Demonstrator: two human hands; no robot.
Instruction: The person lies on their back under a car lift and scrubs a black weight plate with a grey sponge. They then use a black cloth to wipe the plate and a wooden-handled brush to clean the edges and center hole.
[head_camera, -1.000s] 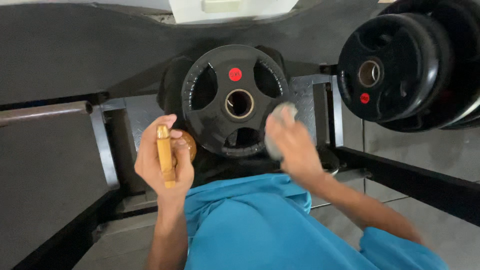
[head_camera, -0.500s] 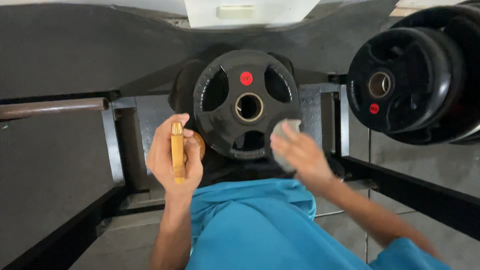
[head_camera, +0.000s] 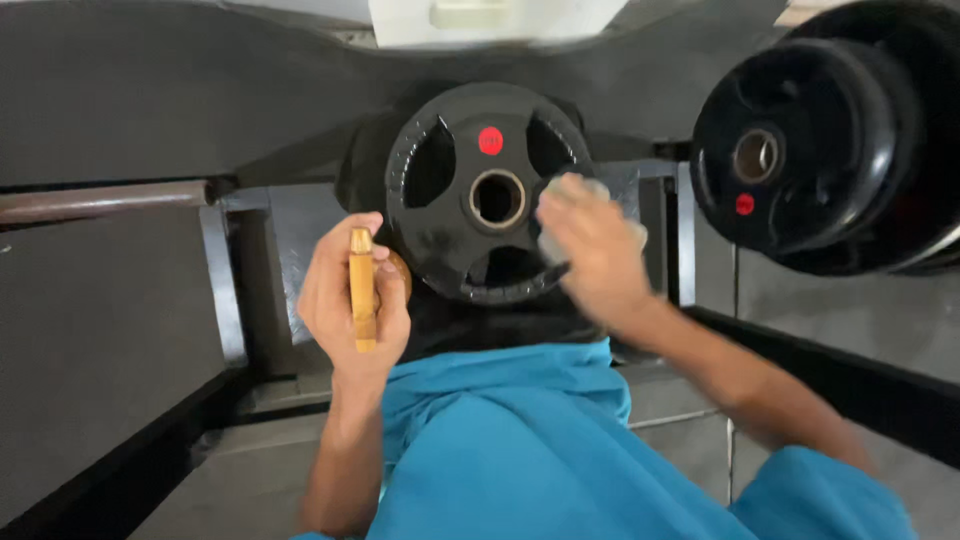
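Grey gym floor (head_camera: 90, 380), dark steel frame (head_camera: 222, 270) across it. Head view: black plate (head_camera: 450, 240) with red dot upright at centre on the frame. Left hand (head_camera: 350, 300) clenched round a yellow-brown handle (head_camera: 362, 290), just left of the plate. Right hand (head_camera: 590, 250) grasping a pale cloth (head_camera: 590, 190), pressed against the plate's right side. Stacked black plates (head_camera: 800, 160) at upper right, well apart. Blue shirt (head_camera: 540, 450) below.

Dark grey rubber floor (head_camera: 110, 370), grey metal rack frame (head_camera: 222, 280), stacked black weight plates (head_camera: 830, 150) at right, dim light
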